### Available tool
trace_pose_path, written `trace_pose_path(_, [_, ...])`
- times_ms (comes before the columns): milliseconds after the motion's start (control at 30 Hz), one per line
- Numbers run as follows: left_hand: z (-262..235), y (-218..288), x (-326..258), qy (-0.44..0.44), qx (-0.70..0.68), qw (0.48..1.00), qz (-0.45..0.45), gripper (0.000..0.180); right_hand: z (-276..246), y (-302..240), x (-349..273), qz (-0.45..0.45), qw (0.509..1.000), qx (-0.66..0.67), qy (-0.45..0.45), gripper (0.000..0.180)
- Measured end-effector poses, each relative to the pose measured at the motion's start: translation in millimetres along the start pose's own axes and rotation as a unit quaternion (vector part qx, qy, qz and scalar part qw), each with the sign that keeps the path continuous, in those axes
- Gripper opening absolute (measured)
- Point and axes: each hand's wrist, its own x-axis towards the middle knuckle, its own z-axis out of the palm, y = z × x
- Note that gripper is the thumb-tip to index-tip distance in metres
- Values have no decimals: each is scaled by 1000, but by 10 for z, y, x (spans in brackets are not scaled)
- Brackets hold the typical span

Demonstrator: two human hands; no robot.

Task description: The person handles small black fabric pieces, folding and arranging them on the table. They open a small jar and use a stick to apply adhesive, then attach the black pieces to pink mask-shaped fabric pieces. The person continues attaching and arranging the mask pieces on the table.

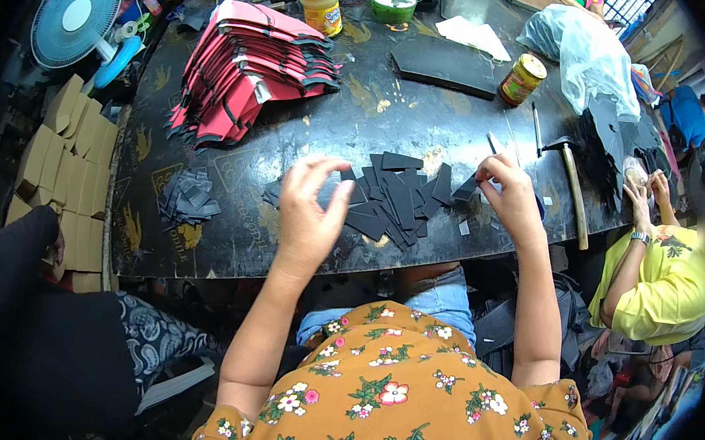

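Over the near edge of the dark table, my left hand [312, 204] is raised with thumb and fingers curved apart, and nothing shows between them. My right hand [507, 192] pinches a small black strip [466, 188] between thumb and fingertips. Between the two hands lies a loose heap of flat black strips [397, 194], overlapping at many angles. Part of that heap is hidden behind my left hand. Farther left is a small pile of grey-black pieces [190, 196].
A stack of pink, black-edged pieces [248, 77] stands far left. Jars [320, 6], a black slab [446, 65] and a plastic bag [580, 60] lie farther back. A hammer [574, 193] rests at right, near a person in yellow [657, 288]. Left are a fan [77, 16] and boxes [72, 162].
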Motion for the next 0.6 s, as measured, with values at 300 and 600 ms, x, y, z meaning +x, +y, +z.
trace_pose_path(300, [724, 187, -40, -210, -391, 865, -235, 36, 196, -721, -155, -84, 990, 100, 58, 22])
trace_pose_path(600, [696, 263, -260, -154, -303, 924, -174, 26, 512, -672, -240, -92, 991, 79, 57, 21])
